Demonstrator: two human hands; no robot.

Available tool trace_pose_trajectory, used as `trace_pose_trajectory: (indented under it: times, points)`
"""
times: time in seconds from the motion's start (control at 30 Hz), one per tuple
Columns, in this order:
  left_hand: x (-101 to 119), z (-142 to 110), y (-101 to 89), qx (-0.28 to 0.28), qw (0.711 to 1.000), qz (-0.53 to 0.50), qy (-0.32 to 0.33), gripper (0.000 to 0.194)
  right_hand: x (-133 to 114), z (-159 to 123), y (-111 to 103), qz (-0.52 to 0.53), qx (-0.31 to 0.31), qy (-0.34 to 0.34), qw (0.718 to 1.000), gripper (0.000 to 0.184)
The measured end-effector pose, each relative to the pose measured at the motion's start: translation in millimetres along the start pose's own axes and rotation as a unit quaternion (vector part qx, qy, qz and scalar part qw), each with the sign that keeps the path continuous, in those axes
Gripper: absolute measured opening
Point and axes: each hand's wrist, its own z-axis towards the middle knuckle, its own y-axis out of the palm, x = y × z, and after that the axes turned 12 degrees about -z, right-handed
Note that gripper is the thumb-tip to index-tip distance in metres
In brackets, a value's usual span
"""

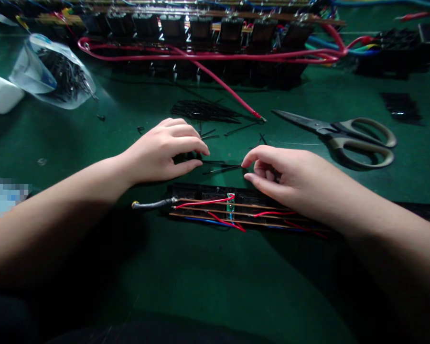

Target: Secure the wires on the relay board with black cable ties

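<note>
My left hand (168, 150) is low over the table, its thumb and fingertips a little apart beside the end of a thin black cable tie (215, 162). My right hand (279, 169) faces it, with the index fingertip at the end of another black cable tie (224, 168) and the thumb apart below. Just in front of both hands lies a long black strip assembly (200, 196) with copper-coloured rails, red and blue wires and a small green circuit board (231, 203). My right wrist covers part of it. Beyond my hands is a loose pile of black cable ties (204, 111).
Scissors (329, 131) lie at right, blades pointing left. A clear bag (57, 71) of black ties and a white object (2, 93) are at left. Across the back stands a wired assembly (200, 28) with a thick red cable (229, 88). Dark strips (401, 107) lie far right.
</note>
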Motion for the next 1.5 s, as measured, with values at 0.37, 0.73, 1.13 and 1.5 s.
trace_pose_trajectory:
  times: [0.37,0.73,1.13,1.5]
  points:
    - [5.7,0.4,-2.2,-0.044,0.998,-0.035,0.002,0.028,1.5,0.3,0.7,0.001,0.009,-0.016,1.000,0.011]
    - [4.0,0.1,1.5,-0.037,0.999,-0.030,0.017,0.021,1.3,0.7,1.1,0.006,0.007,-0.014,1.000,0.011]
    - [4.7,2.5,1.2,-0.041,0.998,-0.047,-0.007,0.022,1.4,0.7,1.0,0.002,0.004,-0.011,1.000,0.012]
    - [4.4,2.6,2.3,-0.034,0.999,-0.034,-0.017,0.021,1.1,1.2,1.0,0.000,0.007,-0.011,1.000,0.013]
